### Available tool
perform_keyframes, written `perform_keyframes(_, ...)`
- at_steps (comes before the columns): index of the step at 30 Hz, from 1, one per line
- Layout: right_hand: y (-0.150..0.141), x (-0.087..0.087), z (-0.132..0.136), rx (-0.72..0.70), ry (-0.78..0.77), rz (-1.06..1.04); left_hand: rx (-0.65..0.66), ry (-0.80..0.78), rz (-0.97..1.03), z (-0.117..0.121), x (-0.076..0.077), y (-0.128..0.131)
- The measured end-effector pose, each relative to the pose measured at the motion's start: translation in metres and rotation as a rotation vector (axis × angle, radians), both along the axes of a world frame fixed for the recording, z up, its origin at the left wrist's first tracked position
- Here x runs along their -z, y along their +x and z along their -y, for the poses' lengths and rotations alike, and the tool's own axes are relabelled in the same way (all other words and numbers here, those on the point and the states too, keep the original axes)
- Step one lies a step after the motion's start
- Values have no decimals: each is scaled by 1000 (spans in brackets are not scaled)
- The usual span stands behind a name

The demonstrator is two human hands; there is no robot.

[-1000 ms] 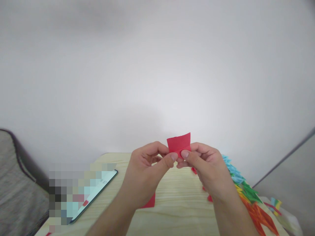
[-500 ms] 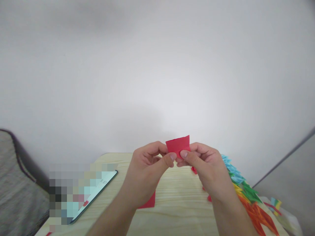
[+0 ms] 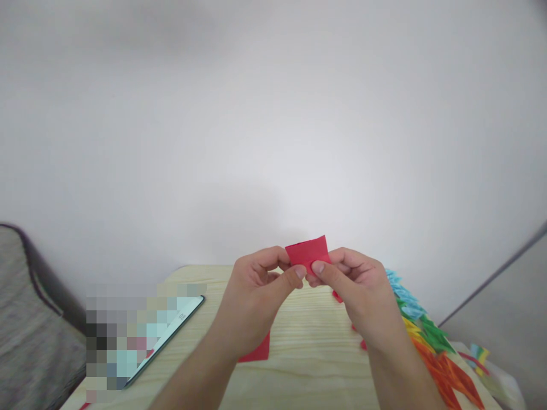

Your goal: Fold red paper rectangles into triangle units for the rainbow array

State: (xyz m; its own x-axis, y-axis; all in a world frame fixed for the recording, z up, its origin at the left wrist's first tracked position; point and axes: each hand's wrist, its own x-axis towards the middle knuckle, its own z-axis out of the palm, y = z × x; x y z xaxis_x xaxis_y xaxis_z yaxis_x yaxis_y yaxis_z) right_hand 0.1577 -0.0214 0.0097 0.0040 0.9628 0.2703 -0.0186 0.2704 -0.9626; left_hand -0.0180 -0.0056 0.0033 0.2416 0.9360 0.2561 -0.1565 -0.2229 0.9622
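A small folded red paper is held in the air above the far part of the counter. Both hands share it: the left hand has its fingers clamped on the paper's lower left part, and the right hand has its fingers clamped on the lower right part. The two thumbs press the near face side by side — the rest of the paper stands up above them, its top edge sloping.

On the middle of the counter lies a flat red sheet, partly covered by the left wrist. Small red pieces lie on the counter's right half, some mostly hidden by the right hand and forearm. Along the counter's right edge runs a row of pointed paper pieces — light blue ones at the far end, then green and yellow, with orange ones nearest. At the counter's left edge a phone lies slantwise with its screen lit, part of it masked by a mosaic blur. Left of the counter is grey cloth, and a pale wall rises behind the counter
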Motion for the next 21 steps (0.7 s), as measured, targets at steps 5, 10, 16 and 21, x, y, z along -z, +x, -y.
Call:
perform_keyframes(5,1,-1,1,-3,-27,6,-7,4,-4,-1,-1,1)
perform_keyframes(10,2,-4,2,-10,-37,-5,8,-1,7,-1,1,0)
perform_keyframes(16,0,-6,3,-20,-32,-35,12,5,6,1,1,0)
perform_keyframes(21,-1,-6,4,-55,-23,-32,-4,25,4,0,1,1)
